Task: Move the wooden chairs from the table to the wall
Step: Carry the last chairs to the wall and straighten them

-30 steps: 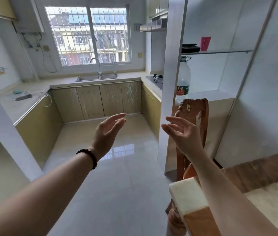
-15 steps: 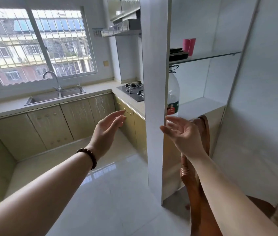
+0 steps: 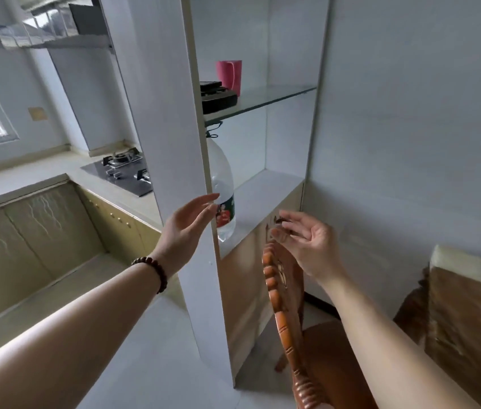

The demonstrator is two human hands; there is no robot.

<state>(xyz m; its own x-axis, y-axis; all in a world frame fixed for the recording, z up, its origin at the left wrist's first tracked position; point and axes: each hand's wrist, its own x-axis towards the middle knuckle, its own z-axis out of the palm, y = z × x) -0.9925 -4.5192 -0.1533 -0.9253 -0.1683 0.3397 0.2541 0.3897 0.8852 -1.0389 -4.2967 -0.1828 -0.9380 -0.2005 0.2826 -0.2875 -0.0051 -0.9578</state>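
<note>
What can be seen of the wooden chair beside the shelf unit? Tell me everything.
The wooden chair is glossy orange-brown wood, standing upright on the pale floor between the white shelf unit and the table. Its tall backrest, seen nearly edge-on, has carved detail and a bead-like turned side post. The smooth seat faces the table, and one leg shows beneath it. The right hand, fingers relaxed, hovers at the backrest's top and hides it, so contact cannot be judged.
</note>
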